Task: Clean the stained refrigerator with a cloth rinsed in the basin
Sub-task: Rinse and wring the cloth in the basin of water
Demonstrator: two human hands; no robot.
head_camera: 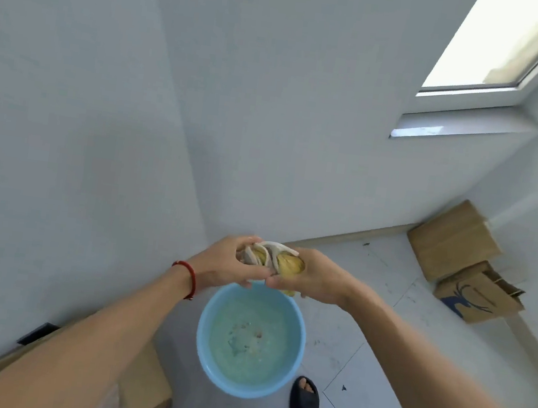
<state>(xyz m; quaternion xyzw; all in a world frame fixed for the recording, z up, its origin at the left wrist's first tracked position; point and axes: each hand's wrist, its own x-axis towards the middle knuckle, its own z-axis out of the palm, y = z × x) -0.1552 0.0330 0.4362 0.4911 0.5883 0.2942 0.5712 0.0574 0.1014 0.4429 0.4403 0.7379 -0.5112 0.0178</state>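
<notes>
Both hands, left (232,261) and right (311,275), fingers curled tight round twisted cloth (274,257) above basin (209,312).

You are looking at two hands, the left hand (232,262) and the right hand (311,276), sharing one cloth (276,258). One blue basin (207,322) is sitting on the floor. You are wearing one red bracelet (187,275) and two black sandals (304,407). Three brown cardboard boxes (451,239) are lying about, and one window (507,43) is showing.
</notes>
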